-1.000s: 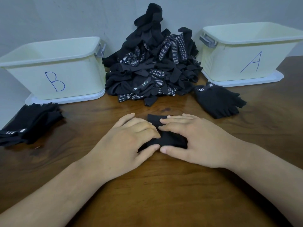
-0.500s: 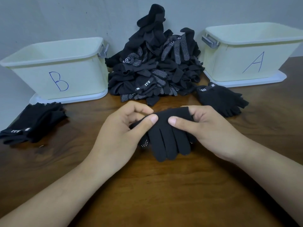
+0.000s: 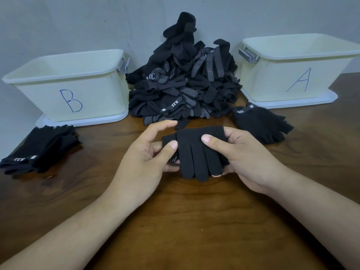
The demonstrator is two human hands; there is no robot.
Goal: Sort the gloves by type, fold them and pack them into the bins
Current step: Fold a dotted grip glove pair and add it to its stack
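The left hand (image 3: 148,152) and right hand (image 3: 243,158) pinch the black fabric glove (image 3: 194,149) between their grips; underside hidden, its fingers point lengthwise toward the person.

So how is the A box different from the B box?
The A box stands right of the glove pile; the B box stands left of it. The A box's grey handle faces left, the B box's faces right. Both are pale cream and sit on white bases.
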